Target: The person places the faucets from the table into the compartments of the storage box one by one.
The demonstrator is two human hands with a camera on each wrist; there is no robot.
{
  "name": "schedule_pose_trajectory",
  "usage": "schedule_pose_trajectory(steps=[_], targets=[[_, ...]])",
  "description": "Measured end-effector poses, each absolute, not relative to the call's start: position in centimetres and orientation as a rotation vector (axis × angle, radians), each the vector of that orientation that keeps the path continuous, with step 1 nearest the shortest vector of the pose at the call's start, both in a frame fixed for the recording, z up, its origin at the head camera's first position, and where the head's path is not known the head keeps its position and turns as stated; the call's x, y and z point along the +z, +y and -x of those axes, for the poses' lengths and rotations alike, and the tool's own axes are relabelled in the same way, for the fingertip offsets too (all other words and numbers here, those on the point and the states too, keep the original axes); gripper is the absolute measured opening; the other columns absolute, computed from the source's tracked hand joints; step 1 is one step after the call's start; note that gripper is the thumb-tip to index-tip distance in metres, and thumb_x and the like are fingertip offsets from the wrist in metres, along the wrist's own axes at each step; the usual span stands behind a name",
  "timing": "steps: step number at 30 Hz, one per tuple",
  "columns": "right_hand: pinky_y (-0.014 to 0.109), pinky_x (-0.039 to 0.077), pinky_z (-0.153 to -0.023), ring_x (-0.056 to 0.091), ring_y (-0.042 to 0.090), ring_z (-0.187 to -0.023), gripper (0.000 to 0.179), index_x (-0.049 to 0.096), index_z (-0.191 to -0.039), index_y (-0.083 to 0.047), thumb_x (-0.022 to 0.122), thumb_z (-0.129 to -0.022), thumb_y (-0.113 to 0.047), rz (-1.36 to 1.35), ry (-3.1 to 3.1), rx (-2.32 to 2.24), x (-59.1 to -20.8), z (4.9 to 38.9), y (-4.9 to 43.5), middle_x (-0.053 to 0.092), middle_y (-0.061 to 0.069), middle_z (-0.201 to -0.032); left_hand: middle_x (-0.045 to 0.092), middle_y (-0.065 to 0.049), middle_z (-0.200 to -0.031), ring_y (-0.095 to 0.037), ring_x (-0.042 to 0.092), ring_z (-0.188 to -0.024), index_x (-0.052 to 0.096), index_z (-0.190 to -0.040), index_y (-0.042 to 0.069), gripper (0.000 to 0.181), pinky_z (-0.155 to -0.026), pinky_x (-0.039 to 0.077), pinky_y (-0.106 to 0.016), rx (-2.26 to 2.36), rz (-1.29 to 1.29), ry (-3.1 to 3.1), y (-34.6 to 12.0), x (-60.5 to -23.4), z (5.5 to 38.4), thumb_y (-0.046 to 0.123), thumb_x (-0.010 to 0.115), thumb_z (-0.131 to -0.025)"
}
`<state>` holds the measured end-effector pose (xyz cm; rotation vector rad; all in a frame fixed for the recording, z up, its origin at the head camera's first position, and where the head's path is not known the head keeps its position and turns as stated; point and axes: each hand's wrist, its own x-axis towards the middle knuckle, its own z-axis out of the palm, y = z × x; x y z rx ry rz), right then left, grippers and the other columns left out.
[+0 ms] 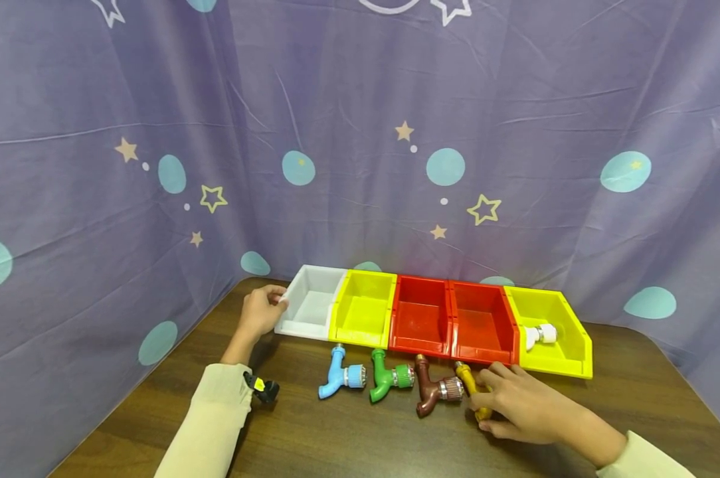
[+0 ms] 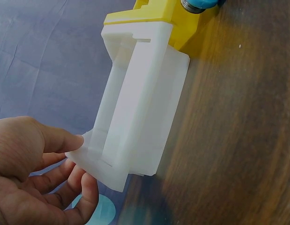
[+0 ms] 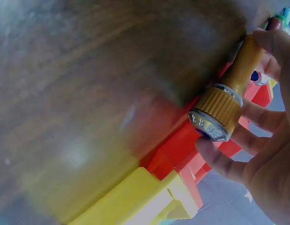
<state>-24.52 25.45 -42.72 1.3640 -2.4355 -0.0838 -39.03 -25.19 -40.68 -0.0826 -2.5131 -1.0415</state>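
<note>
My left hand point(image 1: 261, 311) holds the side wall of the white bin point(image 1: 311, 300), thumb inside the rim and fingers outside in the left wrist view. With my right hand point(image 1: 518, 406) I grip a mustard-yellow tap point(image 3: 223, 96), thumb at one end and fingers along its ribbed knob; in the head view the hand hides much of it. To its left on the table lie a brown tap point(image 1: 434, 390), a green tap point(image 1: 386, 377) and a blue tap point(image 1: 340, 376), in a row before the bins.
Right of the white bin, joined in one row, stand a yellow bin point(image 1: 362, 315), two red bins point(image 1: 421, 315) and another yellow bin point(image 1: 554, 305) with a white tap point(image 1: 540, 334) inside. The wooden table point(image 1: 336, 445) meets a patterned purple curtain point(image 1: 360, 212) behind.
</note>
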Motion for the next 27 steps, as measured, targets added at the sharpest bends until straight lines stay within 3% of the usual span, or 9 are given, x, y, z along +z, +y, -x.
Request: schedule_pose_trajectory(steps=[19, 27], targets=[[0.039, 0.041, -0.072, 0.044, 0.013, -0.097, 0.023, 0.067, -0.099, -0.038, 0.082, -0.080, -0.039, -1.324, -2.361, -0.065, -41.9, 23.8, 25.9, 0.055, -0.010, -0.105, 0.072, -0.016, -0.094, -0.028, 0.067, -0.083, 0.072, -0.116, -0.004, 0.027, -0.075, 0.049, -0.037, -1.062, 0.086, -2.496, -25.1, -40.7, 39.1, 0.005, 0.071, -0.090], [0.038, 0.041, -0.073, 0.044, 0.013, -0.099, 0.024, 0.066, -0.102, -0.036, 0.081, -0.084, -0.040, -1.289, -2.377, -0.099, -40.7, 24.0, 25.9, 0.053, -0.010, -0.106, 0.072, -0.017, -0.097, -0.029, 0.066, -0.086, 0.071, -0.117, -0.004, 0.029, -0.077, 0.048, -0.037, -1.058, 0.074, -2.512, -25.2, -40.8, 39.0, 0.006, 0.070, -0.091]])
